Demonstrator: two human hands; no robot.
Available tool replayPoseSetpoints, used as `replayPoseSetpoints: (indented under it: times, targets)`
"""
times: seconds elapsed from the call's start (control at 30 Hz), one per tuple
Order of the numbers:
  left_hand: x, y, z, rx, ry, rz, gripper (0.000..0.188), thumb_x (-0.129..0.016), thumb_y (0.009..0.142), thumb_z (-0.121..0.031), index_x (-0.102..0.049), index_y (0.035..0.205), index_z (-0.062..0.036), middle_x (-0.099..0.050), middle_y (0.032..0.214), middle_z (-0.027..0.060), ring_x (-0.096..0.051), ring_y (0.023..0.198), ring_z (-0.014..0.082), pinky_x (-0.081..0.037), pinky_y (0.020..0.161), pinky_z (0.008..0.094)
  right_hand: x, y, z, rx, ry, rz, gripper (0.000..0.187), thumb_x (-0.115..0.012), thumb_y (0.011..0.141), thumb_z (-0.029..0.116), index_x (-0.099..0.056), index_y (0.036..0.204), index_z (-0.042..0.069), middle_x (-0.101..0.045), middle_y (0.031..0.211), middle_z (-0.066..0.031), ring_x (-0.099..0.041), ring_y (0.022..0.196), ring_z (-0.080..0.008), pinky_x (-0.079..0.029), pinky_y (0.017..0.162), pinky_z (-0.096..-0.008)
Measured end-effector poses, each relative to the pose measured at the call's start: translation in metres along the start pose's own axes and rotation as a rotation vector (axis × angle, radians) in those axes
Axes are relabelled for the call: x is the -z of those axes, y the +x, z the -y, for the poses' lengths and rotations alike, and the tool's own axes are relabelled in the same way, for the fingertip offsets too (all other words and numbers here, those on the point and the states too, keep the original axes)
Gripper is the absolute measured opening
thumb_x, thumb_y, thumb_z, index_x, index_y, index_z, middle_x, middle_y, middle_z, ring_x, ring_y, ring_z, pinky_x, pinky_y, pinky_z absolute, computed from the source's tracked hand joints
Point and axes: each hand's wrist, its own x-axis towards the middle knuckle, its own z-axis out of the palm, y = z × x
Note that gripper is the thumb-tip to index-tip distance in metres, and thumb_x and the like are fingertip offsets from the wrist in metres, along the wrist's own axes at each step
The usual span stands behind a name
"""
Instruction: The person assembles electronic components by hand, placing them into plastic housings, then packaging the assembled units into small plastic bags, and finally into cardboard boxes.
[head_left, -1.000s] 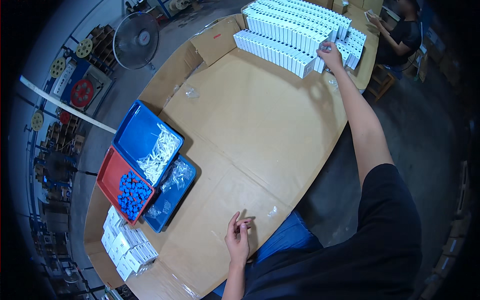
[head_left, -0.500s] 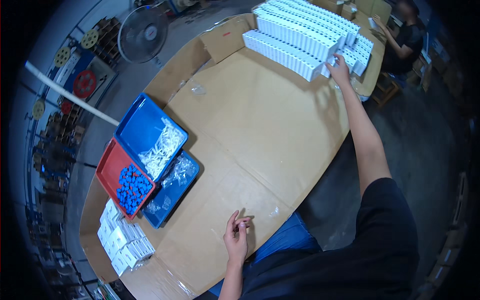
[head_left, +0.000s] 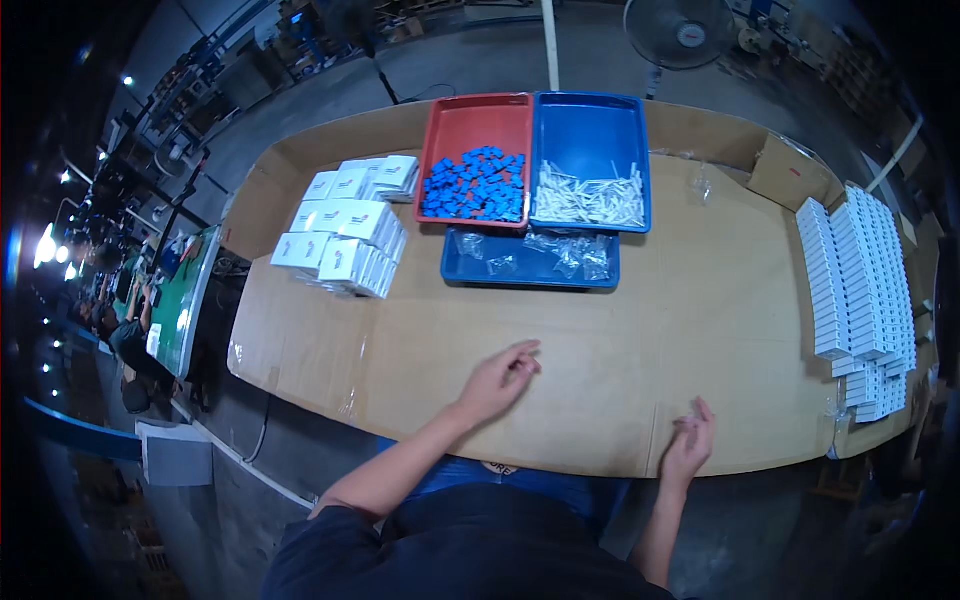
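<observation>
Over the middle of the cardboard-covered table, my left hand [head_left: 503, 382] hovers with its fingers loosely bent and apart, and I see nothing in it. My right hand [head_left: 690, 442] is by the front edge, fingers apart and also without a visible object. Beyond the left hand, a low blue tray [head_left: 530, 276] holds clear plastic bags [head_left: 570, 255]. Behind it, a red tray [head_left: 475, 120] contains small blue pieces [head_left: 478, 183]. Beside that, another blue tray [head_left: 590, 125] has thin white pieces [head_left: 590, 197] heaped at its near end.
White flat packets [head_left: 350, 225] are stacked at the left. Rows of white boxes [head_left: 850, 275] stand along the right end. A cardboard rim [head_left: 340, 137] borders the table's back. A fan [head_left: 680, 30] stands beyond it. Another person [head_left: 130, 335] sits at a green table [head_left: 185, 300] far left.
My view has swung from the right end toward the trays. My right hand has come back from the white boxes to the front edge. My left hand has moved forward over the table.
</observation>
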Motion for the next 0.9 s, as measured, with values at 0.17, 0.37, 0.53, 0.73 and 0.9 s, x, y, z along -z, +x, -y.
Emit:
replayPoseSetpoints:
  times: [0.17, 0.37, 0.53, 0.73, 0.9]
  targets:
    - [0.096, -0.012, 0.061, -0.276, 0.449, -0.305, 0.027, -0.064, 0.095, -0.008, -0.068, 0.121, -0.0025, -0.072, 0.101, 0.0128, -0.069, 0.098, 0.0311, -0.054, 0.090, 0.0416, -0.036, -0.005, 0.054, 0.319, 0.038, 0.515, 0.020, -0.073, 0.094, 0.014, -0.065, 0.082, 0.000, -0.073, 0.117, -0.0134, -0.068, 0.114, -0.0345, -0.034, 0.120, -0.0599]
    - [0.194, -0.044, 0.105, -0.356, 0.640, -0.405, 0.016, -0.067, 0.091, -0.008, -0.068, 0.106, -0.0019, -0.070, 0.098, 0.0135, -0.067, 0.095, 0.0328, -0.053, 0.087, 0.0429, -0.097, 0.029, 0.118, 0.275, -0.086, 0.776, 0.014, -0.072, 0.095, 0.017, -0.071, 0.099, 0.004, -0.074, 0.116, -0.0130, -0.067, 0.114, -0.0356, -0.035, 0.120, -0.0594]
    - [0.221, -0.037, 0.130, -0.327, 0.625, -0.555, 0.019, -0.071, 0.089, -0.010, -0.067, 0.106, -0.0019, -0.069, 0.102, 0.0143, -0.066, 0.097, 0.0338, -0.053, 0.086, 0.0437, -0.172, 0.090, 0.183, 0.475, -0.075, 0.736, 0.024, -0.072, 0.095, 0.019, -0.070, 0.115, 0.005, -0.073, 0.117, -0.0144, -0.066, 0.115, -0.0370, -0.041, 0.118, -0.0513]
    - [0.227, -0.050, 0.144, -0.289, 0.626, -0.694, 0.022, -0.073, 0.088, -0.011, -0.066, 0.107, -0.0020, -0.067, 0.104, 0.0141, -0.064, 0.095, 0.0316, -0.052, 0.084, 0.0419, -0.323, 0.124, 0.331, 0.766, 0.055, 0.764, 0.034, -0.072, 0.094, 0.017, -0.068, 0.125, 0.003, -0.072, 0.118, -0.0187, -0.068, 0.110, -0.0383, -0.051, 0.100, -0.0455]
    - [0.228, -0.051, 0.148, -0.202, 0.654, -0.751, 0.026, -0.073, 0.088, -0.018, -0.066, 0.110, -0.0053, -0.067, 0.109, 0.0115, -0.062, 0.108, 0.0299, -0.047, 0.094, 0.0442, -0.474, 0.160, 0.391, 0.707, 0.219, 1.129, 0.054, -0.075, 0.087, 0.014, -0.061, 0.138, 0.002, -0.070, 0.124, -0.0195, -0.066, 0.117, -0.0376, -0.050, 0.106, -0.0453]
